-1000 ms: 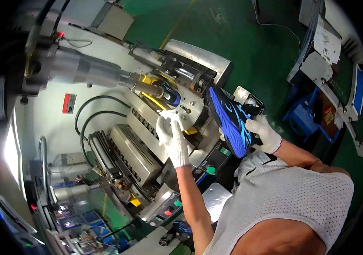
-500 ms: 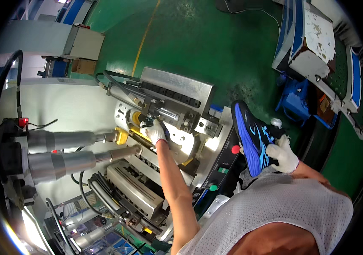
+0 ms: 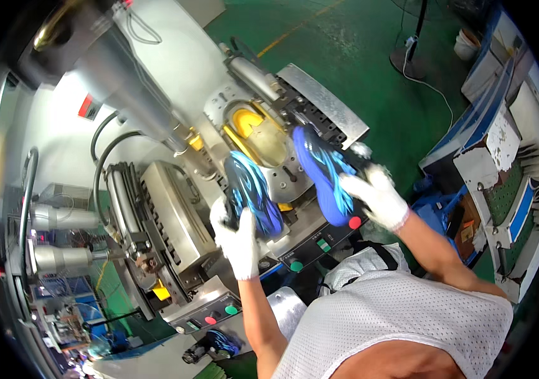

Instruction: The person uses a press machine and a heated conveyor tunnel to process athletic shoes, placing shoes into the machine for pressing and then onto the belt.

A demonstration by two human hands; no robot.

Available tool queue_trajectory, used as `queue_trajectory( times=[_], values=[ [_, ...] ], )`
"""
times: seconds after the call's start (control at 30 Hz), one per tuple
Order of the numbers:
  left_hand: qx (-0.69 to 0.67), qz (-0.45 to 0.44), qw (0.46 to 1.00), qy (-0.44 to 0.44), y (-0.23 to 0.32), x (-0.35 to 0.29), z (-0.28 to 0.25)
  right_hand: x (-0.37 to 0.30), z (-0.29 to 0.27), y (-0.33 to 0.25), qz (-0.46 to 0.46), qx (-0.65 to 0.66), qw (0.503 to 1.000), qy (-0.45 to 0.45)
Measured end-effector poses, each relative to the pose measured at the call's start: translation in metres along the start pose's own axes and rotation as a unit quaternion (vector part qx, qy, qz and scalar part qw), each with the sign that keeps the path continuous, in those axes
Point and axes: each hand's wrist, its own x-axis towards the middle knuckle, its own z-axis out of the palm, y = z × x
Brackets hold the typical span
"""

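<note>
In my gloved left hand (image 3: 238,243) is a black and blue sneaker (image 3: 247,189), gripped by its near part and held over the front of the press. My gloved right hand (image 3: 377,197) grips a second sneaker (image 3: 320,170), black with a bright blue sole, tilted so the sole's side faces left. Between and beyond the two sneakers lies the press bed (image 3: 282,183), with a yellow U-shaped pad (image 3: 246,121) in its oval recess. Both gloves are white, and some fingertips are hidden behind the sneakers.
Below the bed runs a control panel with a red button (image 3: 355,222) and a green button (image 3: 296,266). A large metal cylinder (image 3: 134,82) overhangs at upper left. A second press station (image 3: 178,215) stands left. Another blue sneaker (image 3: 224,342) lies low. A worn white machine (image 3: 503,148) stands right.
My left hand has come back from the press bed and now holds a sneaker in front of it. The right hand still holds its sneaker, now nearer the press. The view has shifted.
</note>
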Motion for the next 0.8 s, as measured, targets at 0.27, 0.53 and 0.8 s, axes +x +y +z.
queue_trajectory(
  times=[0.27, 0.53, 0.8],
  values=[
    [0.039, -0.250, 0.967, -0.030, -0.055, -0.215, -0.117, 0.319, 0.106, 0.108, -0.103, -0.616, 0.781, 0.025],
    [0.245, -0.478, 0.761, 0.364, -0.189, -0.374, -0.095, 0.329, 0.120, 0.146, -0.141, -0.692, 0.702, 0.090],
    [0.197, -0.546, 0.716, 0.388, -0.268, -0.458, -0.100, 0.352, 0.105, 0.127, -0.169, -0.663, 0.715, -0.140]
  ],
)
